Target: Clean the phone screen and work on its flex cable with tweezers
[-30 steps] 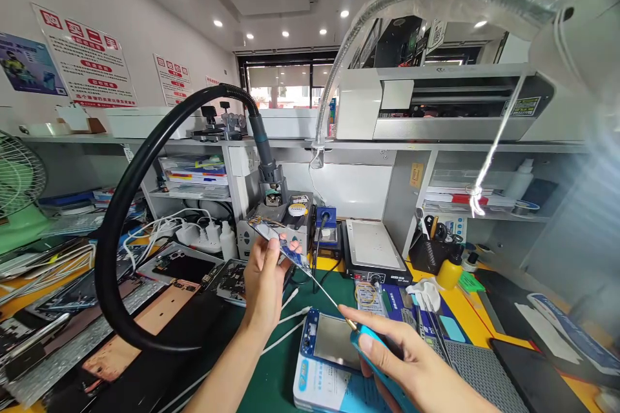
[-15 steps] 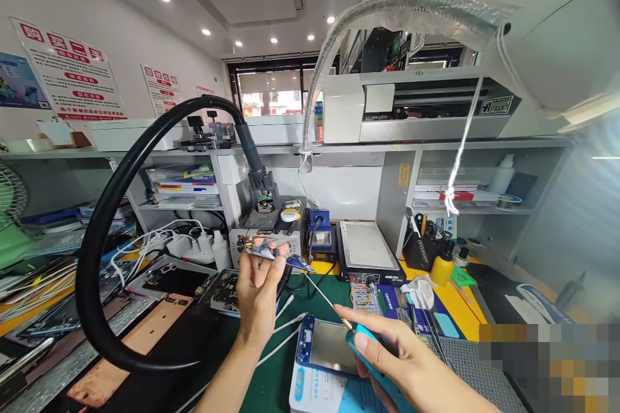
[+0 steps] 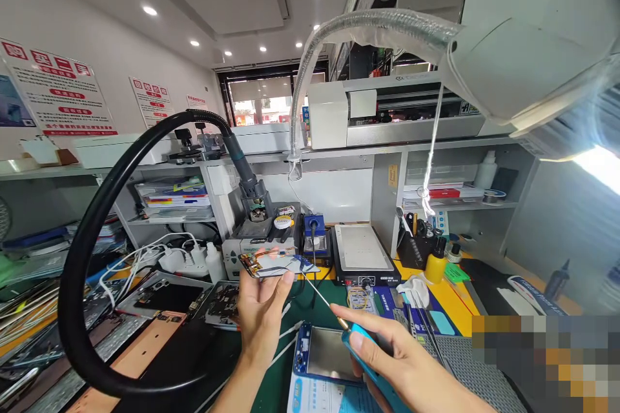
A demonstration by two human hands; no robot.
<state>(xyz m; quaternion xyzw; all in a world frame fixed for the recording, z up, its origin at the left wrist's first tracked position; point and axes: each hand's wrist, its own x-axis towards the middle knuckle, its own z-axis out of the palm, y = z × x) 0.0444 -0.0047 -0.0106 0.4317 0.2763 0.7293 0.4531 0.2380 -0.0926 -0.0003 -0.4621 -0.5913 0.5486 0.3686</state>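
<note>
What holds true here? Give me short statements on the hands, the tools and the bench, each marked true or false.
1. The left hand holds up a small circuit board. True.
2. The right hand holds tweezers. False: it grips a blue-handled screwdriver.
3. A yellow bottle stands beside the black tool holder. True.
4. The phone lies on bare wood. False: it lies partly on a green mat.

The desk (image 3: pixel 465 300) is yellow, with a green mat (image 3: pixel 310 303) at its middle. On the mat lies a blue-framed phone (image 3: pixel 327 353). Toward the back edge stand a hot plate (image 3: pixel 361 253), a yellow bottle (image 3: pixel 434 266) and a tool cup (image 3: pixel 411 246). Opened phones (image 3: pixel 167 290) and white cables (image 3: pixel 145 258) crowd the left side.
</note>
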